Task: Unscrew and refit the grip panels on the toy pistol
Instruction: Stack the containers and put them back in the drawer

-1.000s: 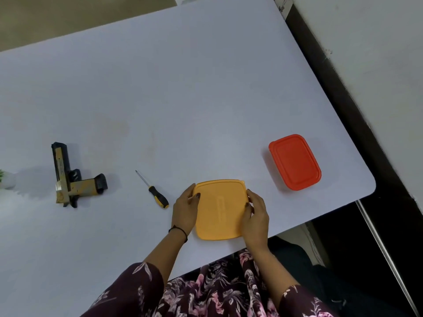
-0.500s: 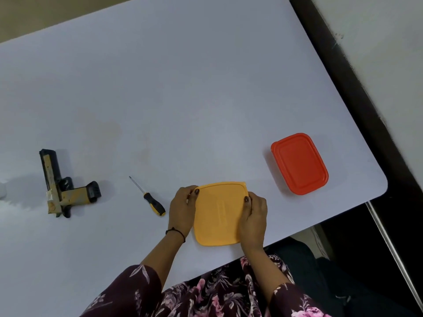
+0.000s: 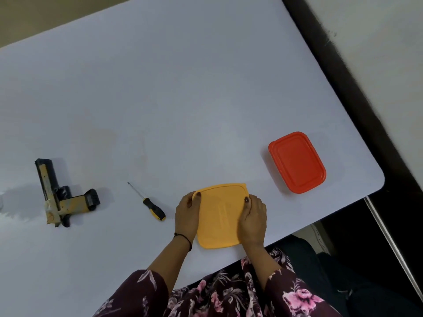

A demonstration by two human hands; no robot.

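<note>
The black and tan toy pistol [image 3: 60,196] lies flat on the white table [image 3: 183,99] at the left, muzzle pointing away from me. A screwdriver with a black and yellow handle [image 3: 150,203] lies between the pistol and my hands. A yellow square container with its lid on [image 3: 220,216] sits near the table's front edge. My left hand [image 3: 187,212] grips its left side and my right hand [image 3: 253,219] grips its right side, thumbs on the lid's far corners.
A red rectangular lidded container [image 3: 297,161] stands at the right, close to the table's rounded corner. Beyond the right edge runs a dark gap [image 3: 357,92] and a second pale surface. My flower-patterned sleeves and lap are at the bottom.
Both hands stay on the yellow container's sides, with the thumbs shifted slightly up toward the lid's far corners. The camera view has drifted a little; nothing on the table has moved.
</note>
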